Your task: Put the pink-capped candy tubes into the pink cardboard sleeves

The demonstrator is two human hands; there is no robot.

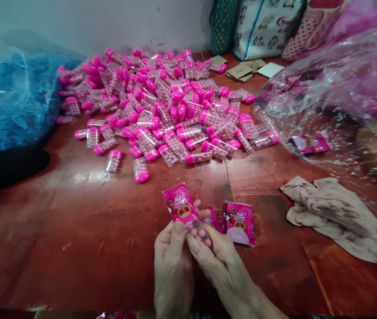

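Note:
Near the front of the table, both hands grip a small clear candy box [199, 232] of pink balls. A pink printed sleeve [182, 208] covers its far end. My left hand [173, 259] pinches the sleeve's lower left edge, thumb on top. The near end sits between the thumb and fingers of my right hand [223, 257]. Just right of them a flat pink printed sleeve [239, 223] lies on the wood. Another printed sleeve [212, 219] shows partly behind the right hand's fingers. The box's cap cannot be made out.
A wide heap of pink-capped candy boxes [175, 106] covers the table's back. Left stands a clear bag of blue pieces [12, 102]. On the right are a clear plastic bag [324, 102] and a crumpled cloth [337, 217]. Cardboard pieces [241, 71] lie by a printed bag [266, 29].

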